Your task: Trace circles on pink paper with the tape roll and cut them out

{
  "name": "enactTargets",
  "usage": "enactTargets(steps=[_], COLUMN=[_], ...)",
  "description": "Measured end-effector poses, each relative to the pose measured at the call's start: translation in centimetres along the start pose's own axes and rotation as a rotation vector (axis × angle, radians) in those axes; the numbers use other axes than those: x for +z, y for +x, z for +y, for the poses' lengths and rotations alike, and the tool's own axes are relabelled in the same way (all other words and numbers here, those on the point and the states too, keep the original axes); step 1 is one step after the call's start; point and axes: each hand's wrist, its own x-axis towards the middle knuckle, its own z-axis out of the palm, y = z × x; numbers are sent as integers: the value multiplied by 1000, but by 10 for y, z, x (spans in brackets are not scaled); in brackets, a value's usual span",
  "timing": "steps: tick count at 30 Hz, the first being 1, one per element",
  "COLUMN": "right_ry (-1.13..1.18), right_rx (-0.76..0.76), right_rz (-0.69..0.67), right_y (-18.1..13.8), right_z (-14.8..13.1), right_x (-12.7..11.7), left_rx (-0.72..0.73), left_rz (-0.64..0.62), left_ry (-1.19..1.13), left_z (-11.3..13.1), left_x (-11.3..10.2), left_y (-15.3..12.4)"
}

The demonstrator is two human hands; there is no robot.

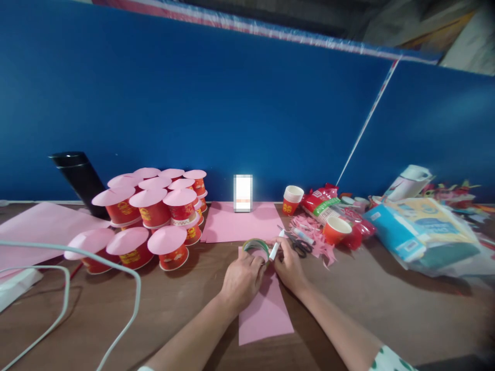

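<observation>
Pink-topped cups (152, 215) stand at left. Your left hand (243, 278) holds the tape (254, 241) against the paper (265, 315), which lies before you on the table (185, 314). The pen (275, 251), pinched in your right hand (289, 265), points down beside the tape; scissors (303, 249) lie just right.

Matt paper strip (266, 319) — smooth, plastic-looking tape ring (255, 241)

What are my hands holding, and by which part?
Left hand: round green tape roll, by its near rim. Right hand: slim white pen, by its barrel.
</observation>
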Motion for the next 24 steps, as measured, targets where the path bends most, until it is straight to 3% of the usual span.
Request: enactTargets(steps=[24], right_ry=[-19], right_rx=[-17], right_rz=[14], right_y=[0], right_z=[1], right_x=[1], left_rx=[4], left_rz=[36], left_ry=[72], left_z=[0], left_x=[4], left_y=[2])
